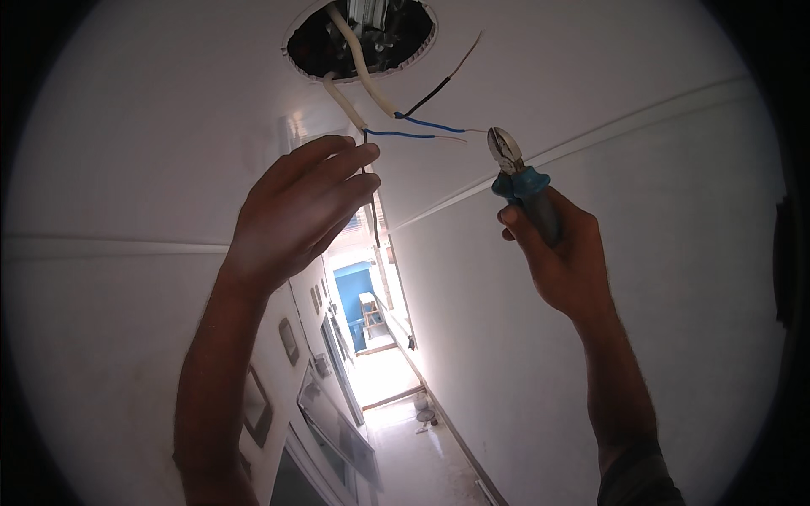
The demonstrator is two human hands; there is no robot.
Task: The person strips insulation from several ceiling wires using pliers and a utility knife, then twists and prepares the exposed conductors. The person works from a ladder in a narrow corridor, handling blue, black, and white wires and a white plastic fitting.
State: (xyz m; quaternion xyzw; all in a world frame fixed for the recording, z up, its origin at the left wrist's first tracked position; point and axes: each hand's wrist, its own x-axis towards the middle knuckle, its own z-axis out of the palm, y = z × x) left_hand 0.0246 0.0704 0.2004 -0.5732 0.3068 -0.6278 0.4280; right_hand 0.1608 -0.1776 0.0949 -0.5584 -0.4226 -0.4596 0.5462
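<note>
Two cream cables, the left cable (344, 101) and the right cable (361, 63), hang from a round ceiling hole (304, 52). Each splits into a blue and a dark wire. My left hand (308, 198) pinches the dark wire (375, 223) of the left cable, its lower end dangling below the fingers. My right hand (561, 253) grips pliers (527, 181) with teal and grey handles, jaws up. The bare tip of the right cable's blue wire (434, 126) reaches beside the jaws. The left cable's blue wire (401, 133) points right, its end stripped. A black wire (430, 94) with a bare end sticks upward.
Metal parts (367, 17) show inside the hole. White walls (506, 337) flank a narrow passage. Far below, a wooden stepladder (369, 310) stands by a blue wall (350, 291). Window panels (337, 422) line the left wall, and small items (426, 415) sit on the floor.
</note>
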